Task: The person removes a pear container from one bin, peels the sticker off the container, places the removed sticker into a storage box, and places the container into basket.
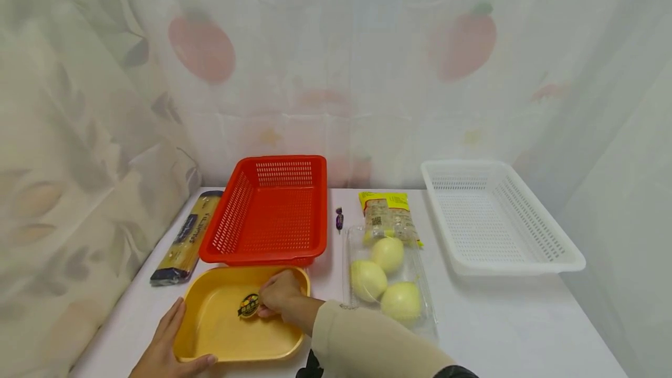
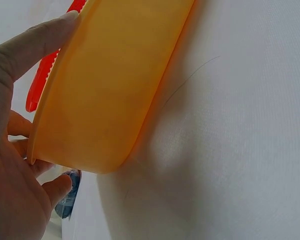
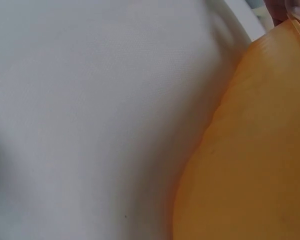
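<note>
Two bare hands at work on a yellow tub (image 1: 210, 331), which stands on the table (image 1: 525, 325) and serves here as the reference point. The left hand (image 1: 167, 347) spans the tub's near left corner, thumb and fingers extended against the rim, apparently steadying it. The right hand (image 1: 283, 295) reaches inside the tub with fingers bent, at the right edge of the dark round label (image 1: 249, 306) on its floor; whether the fingertips pinch the label or anything else cannot be told.

Progress: the work inside the tub appears under way and unfinished, the label being in place on the floor with the right hand against it. The goods about the tub all lie outside it. The red basket (image 1: 283, 214) stands directly behind the tub; the spaghetti packet (image 1: 189, 232) lies behind and to its left. To the tub's right is a clear tray (image 1: 431, 311) with three pale onions (image 1: 401, 301), as they look to be; farther back lie a purple-wrapped sweet (image 1: 339, 220) and a yellow-topped bag (image 1: 391, 214). The white basket (image 1: 485, 220) is well apart, behind and to the right.
</note>
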The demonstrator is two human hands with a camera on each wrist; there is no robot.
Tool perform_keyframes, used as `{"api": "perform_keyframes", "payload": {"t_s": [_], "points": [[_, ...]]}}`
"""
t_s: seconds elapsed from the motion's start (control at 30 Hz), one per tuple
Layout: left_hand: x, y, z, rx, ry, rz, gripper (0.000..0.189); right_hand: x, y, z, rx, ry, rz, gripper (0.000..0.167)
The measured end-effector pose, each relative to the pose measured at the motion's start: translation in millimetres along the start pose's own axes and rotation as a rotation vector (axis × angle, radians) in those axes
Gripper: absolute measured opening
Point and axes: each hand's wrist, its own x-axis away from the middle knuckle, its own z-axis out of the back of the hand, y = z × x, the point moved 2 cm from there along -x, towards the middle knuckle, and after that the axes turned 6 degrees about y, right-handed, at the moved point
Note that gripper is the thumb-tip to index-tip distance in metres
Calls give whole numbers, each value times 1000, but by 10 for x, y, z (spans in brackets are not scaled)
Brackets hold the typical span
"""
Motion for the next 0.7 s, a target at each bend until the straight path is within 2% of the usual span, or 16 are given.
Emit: {"api": "perform_keyframes", "payload": {"t_s": [0.3,0.7], "points": [[9,-5,0,-7,2,-10,134,42,26,-6,111,5,31,19],[24,-7,-5,-10,26,-35,132,62,3,36,404,-3,97,26]]}}
